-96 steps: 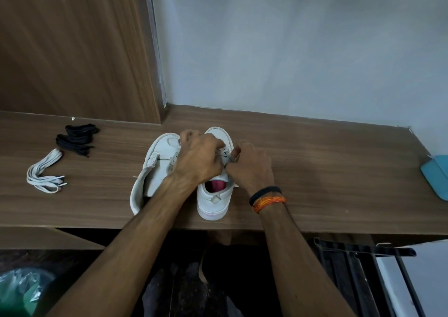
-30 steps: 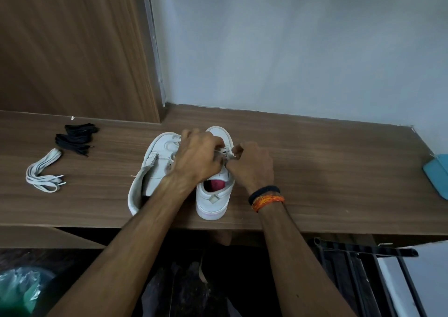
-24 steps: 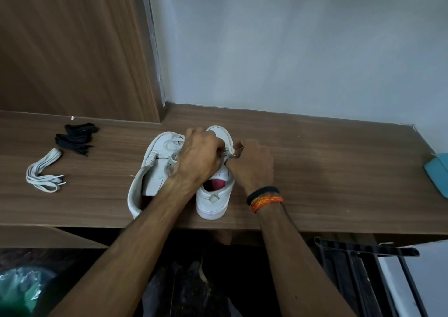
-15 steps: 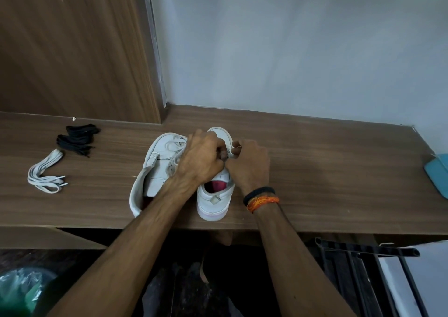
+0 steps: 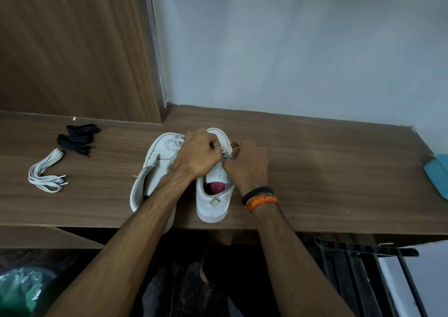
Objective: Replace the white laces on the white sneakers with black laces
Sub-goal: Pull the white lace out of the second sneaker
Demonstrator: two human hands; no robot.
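Note:
Two white sneakers stand side by side on the wooden shelf [image 5: 327, 171], heels toward me. The right sneaker [image 5: 213, 200] has a pink insole and a white lace [image 5: 226, 154] in its eyelets. My left hand [image 5: 197, 155] and my right hand [image 5: 247, 165] meet over its tongue, each pinching that lace with curled fingers. The left sneaker [image 5: 151, 168] leans on its side under my left forearm, a loose white lace [image 5: 173, 143] across its top. A bundle of black laces [image 5: 77, 138] lies at the far left, with a removed white lace [image 5: 47, 172] in front of it.
A wooden panel [image 5: 72, 50] rises behind the left part of the shelf and a pale wall behind the rest. A teal object [image 5: 437, 173] sits at the shelf's right end. Below are a black metal rack [image 5: 363, 253] and a green bag [image 5: 17, 290].
Both hands stay on the right sneaker's lace, shifting slightly; the right hand has drawn closer to the left over the tongue. Shoes and lace bundles have not moved.

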